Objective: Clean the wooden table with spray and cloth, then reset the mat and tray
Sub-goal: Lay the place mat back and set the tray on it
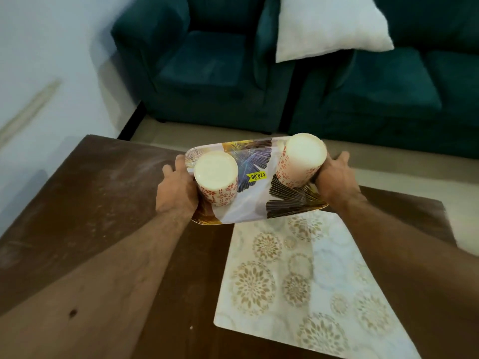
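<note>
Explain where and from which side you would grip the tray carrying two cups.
Grip the tray at its two short ends, one hand from each side, as the left hand and right hand do here. It is long and shallow, and the cups stand near those ends, so holding both ends should keep it level.

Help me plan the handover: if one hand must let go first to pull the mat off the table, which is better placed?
Probably the right hand: the mat lies below it, on that side of the table. The left hand could steady the tray, though two cups make a one-handed hold risky.
</note>
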